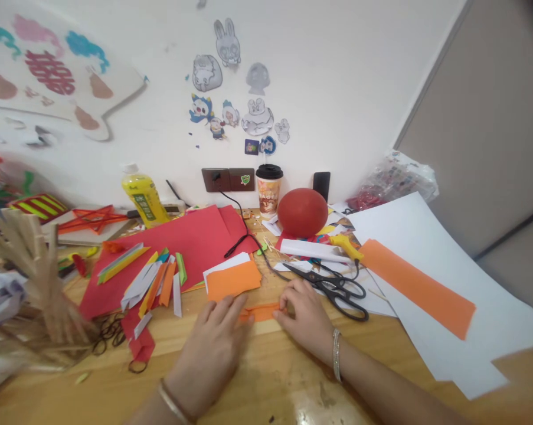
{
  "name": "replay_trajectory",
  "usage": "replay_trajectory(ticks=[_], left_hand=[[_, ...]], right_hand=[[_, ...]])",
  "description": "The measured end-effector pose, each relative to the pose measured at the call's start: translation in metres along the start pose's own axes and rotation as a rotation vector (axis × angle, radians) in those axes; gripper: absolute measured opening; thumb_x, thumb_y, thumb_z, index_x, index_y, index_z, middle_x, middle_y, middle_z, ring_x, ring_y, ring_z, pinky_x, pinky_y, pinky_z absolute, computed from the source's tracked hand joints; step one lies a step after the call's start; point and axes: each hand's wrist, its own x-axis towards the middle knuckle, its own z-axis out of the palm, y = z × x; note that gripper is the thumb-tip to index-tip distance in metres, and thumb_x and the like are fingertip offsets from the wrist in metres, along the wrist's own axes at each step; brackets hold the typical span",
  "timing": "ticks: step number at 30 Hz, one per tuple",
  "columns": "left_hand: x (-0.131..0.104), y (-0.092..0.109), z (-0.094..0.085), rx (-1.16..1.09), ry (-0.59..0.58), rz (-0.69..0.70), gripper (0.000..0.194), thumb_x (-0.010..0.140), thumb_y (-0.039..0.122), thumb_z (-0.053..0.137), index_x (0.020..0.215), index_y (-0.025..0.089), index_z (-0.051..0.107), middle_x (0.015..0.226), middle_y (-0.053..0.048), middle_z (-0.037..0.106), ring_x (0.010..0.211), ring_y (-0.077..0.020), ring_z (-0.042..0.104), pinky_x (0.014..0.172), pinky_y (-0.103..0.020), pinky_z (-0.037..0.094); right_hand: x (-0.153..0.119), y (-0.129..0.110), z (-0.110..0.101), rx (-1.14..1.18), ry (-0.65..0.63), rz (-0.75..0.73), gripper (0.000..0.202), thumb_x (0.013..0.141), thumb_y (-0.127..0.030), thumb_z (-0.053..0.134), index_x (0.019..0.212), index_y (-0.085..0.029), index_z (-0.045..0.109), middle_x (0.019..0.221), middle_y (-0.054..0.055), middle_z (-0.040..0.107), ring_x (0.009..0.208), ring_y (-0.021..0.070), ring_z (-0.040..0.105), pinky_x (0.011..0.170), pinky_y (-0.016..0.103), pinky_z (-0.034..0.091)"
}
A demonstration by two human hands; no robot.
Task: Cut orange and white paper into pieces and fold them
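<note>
A small orange paper strip, with folds along its length, lies on the wooden table between my two hands. The fingers of my left hand are bent over its left end, thumb against the near edge. My right hand pinches the right end between thumb and forefinger. Just beyond them lies a stack of orange paper pieces over white ones. Black-handled scissors rest close to my right hand, blades pointing up and left.
Folded coloured strips lie on red paper at left, near wooden sticks. Behind stand a yellow bottle, a lidded cup and a red balloon. White sheets carry a long orange strip at right.
</note>
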Motion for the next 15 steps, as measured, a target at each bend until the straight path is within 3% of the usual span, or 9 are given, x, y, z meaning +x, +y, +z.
replay_trajectory(ticks=[5,8,12,15], left_hand=[[0.000,-0.006,-0.008,-0.089,-0.080,-0.008,0.030,0.077,0.012,0.051,0.101,0.024,0.064,0.118,-0.008,0.059,0.097,-0.0298,0.051,0.076,-0.044,0.044],[0.001,-0.009,-0.007,-0.153,-0.087,0.062,0.035,0.078,0.007,0.047,0.108,0.020,0.060,0.120,-0.006,0.059,0.094,-0.0269,0.053,0.076,-0.042,0.045],[0.001,-0.014,0.004,-0.264,0.025,0.186,0.033,0.083,0.007,0.040,0.111,0.014,0.057,0.110,-0.008,0.064,0.088,-0.0224,0.056,0.077,-0.038,0.046],[0.002,-0.017,0.014,-0.323,0.129,0.221,0.027,0.088,0.011,0.037,0.102,0.014,0.060,0.103,-0.009,0.067,0.085,-0.0202,0.056,0.073,-0.034,0.049]], right_hand=[[0.001,0.003,-0.008,0.020,-0.059,0.036,0.013,0.068,-0.015,0.066,0.069,-0.020,0.053,0.085,0.002,0.055,0.084,0.0199,0.048,0.075,0.034,0.039],[0.002,0.005,-0.015,0.039,-0.088,-0.007,0.016,0.070,-0.010,0.063,0.078,-0.020,0.054,0.089,0.003,0.057,0.087,0.0198,0.050,0.076,0.033,0.041],[0.004,0.009,-0.017,-0.060,-0.142,-0.387,0.014,0.081,-0.009,0.052,0.089,-0.019,0.057,0.097,0.005,0.060,0.092,0.0189,0.051,0.079,0.032,0.041],[0.007,0.013,-0.014,-0.199,-0.169,-0.595,0.015,0.089,-0.017,0.045,0.088,-0.018,0.060,0.089,0.005,0.064,0.086,0.0183,0.052,0.077,0.032,0.041]])
